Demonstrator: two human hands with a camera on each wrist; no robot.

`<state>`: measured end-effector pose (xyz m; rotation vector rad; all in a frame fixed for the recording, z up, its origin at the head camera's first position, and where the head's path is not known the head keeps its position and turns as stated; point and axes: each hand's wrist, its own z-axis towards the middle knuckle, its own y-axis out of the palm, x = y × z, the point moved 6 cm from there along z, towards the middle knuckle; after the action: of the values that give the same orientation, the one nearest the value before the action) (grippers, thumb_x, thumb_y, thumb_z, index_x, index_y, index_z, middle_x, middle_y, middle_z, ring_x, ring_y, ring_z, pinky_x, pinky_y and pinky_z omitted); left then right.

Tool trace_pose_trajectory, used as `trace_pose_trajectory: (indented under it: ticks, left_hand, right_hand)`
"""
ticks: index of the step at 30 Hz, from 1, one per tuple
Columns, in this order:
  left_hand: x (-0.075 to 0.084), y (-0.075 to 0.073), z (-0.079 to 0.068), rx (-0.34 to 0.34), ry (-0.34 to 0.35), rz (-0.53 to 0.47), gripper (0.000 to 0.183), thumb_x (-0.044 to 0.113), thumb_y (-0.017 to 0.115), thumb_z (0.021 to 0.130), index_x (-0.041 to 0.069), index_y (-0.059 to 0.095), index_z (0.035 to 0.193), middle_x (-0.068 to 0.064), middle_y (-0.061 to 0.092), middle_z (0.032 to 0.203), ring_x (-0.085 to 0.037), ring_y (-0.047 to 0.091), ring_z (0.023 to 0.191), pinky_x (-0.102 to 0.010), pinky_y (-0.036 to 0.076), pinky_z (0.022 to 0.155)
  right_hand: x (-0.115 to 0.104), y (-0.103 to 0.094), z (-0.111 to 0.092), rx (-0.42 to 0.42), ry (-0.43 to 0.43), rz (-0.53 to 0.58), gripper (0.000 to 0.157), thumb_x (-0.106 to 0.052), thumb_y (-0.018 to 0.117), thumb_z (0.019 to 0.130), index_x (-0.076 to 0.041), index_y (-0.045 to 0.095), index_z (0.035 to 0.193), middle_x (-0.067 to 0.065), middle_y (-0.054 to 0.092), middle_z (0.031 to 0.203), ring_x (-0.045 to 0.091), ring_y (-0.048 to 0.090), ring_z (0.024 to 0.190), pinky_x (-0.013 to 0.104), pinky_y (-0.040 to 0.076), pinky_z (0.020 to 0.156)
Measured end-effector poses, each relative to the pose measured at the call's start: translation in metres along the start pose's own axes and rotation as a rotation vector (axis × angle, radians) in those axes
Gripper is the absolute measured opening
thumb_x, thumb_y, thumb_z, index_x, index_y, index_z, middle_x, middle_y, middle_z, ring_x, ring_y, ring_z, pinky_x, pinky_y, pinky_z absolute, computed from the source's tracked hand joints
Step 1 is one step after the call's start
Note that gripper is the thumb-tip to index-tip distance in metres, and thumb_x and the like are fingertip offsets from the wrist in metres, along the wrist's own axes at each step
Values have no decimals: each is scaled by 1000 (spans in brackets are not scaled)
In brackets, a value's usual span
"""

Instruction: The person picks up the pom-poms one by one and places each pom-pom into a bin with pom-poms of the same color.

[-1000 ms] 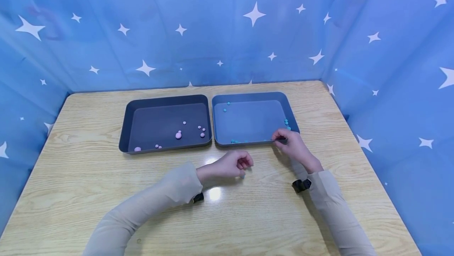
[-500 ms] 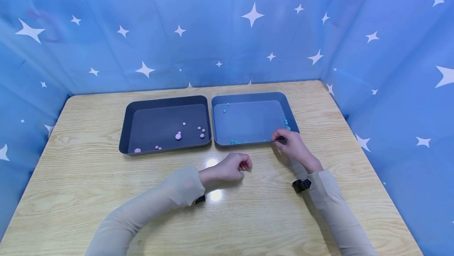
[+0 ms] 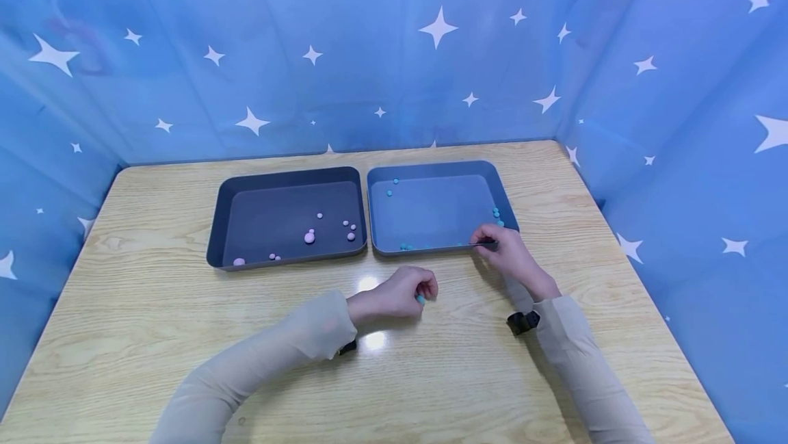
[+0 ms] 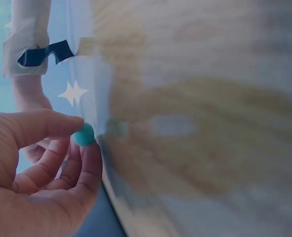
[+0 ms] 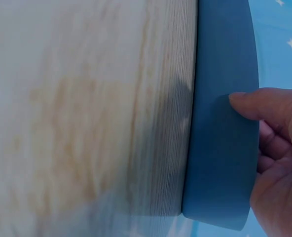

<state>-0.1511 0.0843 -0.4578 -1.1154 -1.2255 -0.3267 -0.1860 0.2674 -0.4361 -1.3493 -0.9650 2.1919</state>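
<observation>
My left hand (image 3: 399, 292) is just above the table in front of the trays, pinching a small teal ball (image 4: 84, 135) between thumb and fingertips; the left wrist view shows it close to the wood. With the right hand (image 3: 509, 252) I grip the near rim of the blue tray (image 3: 434, 201), close to its right corner. In the right wrist view the thumb lies on the outer wall (image 5: 220, 163) and the other fingers are inside, partly hidden. Several teal balls (image 3: 496, 213) lie in this tray, by its near and right walls and at the far left.
Left of the blue tray stands a dark navy tray (image 3: 277, 204) holding several pale pink balls (image 3: 309, 238) of differing sizes. Both trays sit on a light wood table (image 3: 123, 321). A blue star-patterned curtain (image 3: 369, 33) surrounds its back and sides.
My left hand has shifted very slightly, and the teal ball at its fingertips shows more plainly. The right hand keeps its grip on the rim, and the trays stay in place.
</observation>
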Motion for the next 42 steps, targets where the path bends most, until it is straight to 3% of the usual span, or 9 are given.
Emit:
trace_pose_trajectory:
  ticks: [4, 10, 13, 17, 22, 25, 33, 42]
  left_hand:
    - [3, -8, 1, 30, 7, -65, 30, -19, 48, 69, -4, 61, 92, -13, 61, 86, -21, 56, 78, -20, 47, 67]
    - [12, -22, 6, 75, 75, -117, 27, -18, 56, 71, -8, 61, 96, -19, 63, 92, -22, 59, 80, -18, 50, 71]
    - [14, -30, 9, 89, 68, -141, 27, -16, 58, 73, -9, 60, 99, -22, 62, 97, -27, 60, 85, -18, 49, 74]
    - [13, -43, 16, 123, 14, -237, 28, -16, 57, 75, -10, 59, 102, -24, 60, 101, -29, 59, 90, -20, 49, 77]
    - [6, -59, 27, 216, -89, -458, 25, -14, 57, 78, -9, 59, 103, -27, 58, 105, -18, 58, 86, -24, 50, 78]
    - [2, -67, 32, 260, -132, -537, 26, -12, 59, 80, -9, 58, 106, -28, 57, 108, -14, 57, 84, -26, 50, 78]
    - [-4, -84, 46, 350, -131, -549, 26, -9, 60, 83, -7, 58, 109, -15, 61, 104, -18, 57, 89, -28, 49, 80]
    - [-10, -94, 63, 403, -131, -557, 24, -7, 59, 85, -3, 60, 108, -20, 60, 111, -20, 57, 93, -28, 49, 81]
  right_hand:
    - [1, 0, 0, 0, 9, -3, 18, 16, 65, 76, -2, 62, 81, 7, 64, 80, 26, 61, 76, 37, 51, 65]
    - [1, 0, 0, -1, 15, -5, 19, 16, 66, 75, -2, 62, 81, 7, 64, 80, 26, 62, 77, 36, 51, 66]
    - [1, 0, 1, -1, 13, -4, 19, 16, 65, 75, -2, 62, 81, 7, 64, 80, 26, 62, 77, 36, 51, 66]
    - [1, 0, 0, -5, 15, -3, 17, 15, 65, 77, -1, 62, 81, 7, 63, 80, 27, 62, 77, 35, 52, 66]
    - [1, -1, 0, -4, 25, 2, 16, 14, 65, 77, -1, 62, 81, 7, 63, 79, 27, 62, 77, 34, 52, 66]
    - [2, 0, 0, -7, 28, 4, 17, 15, 65, 77, -1, 63, 81, 8, 63, 80, 27, 63, 77, 36, 52, 65]
    - [2, 0, 0, -13, 37, 6, 17, 15, 65, 77, -1, 63, 82, 9, 64, 82, 28, 63, 77, 39, 52, 66]
    - [2, 1, 0, -9, 15, 12, 17, 14, 65, 77, -2, 62, 82, 9, 64, 81, 28, 62, 76, 38, 52, 65]
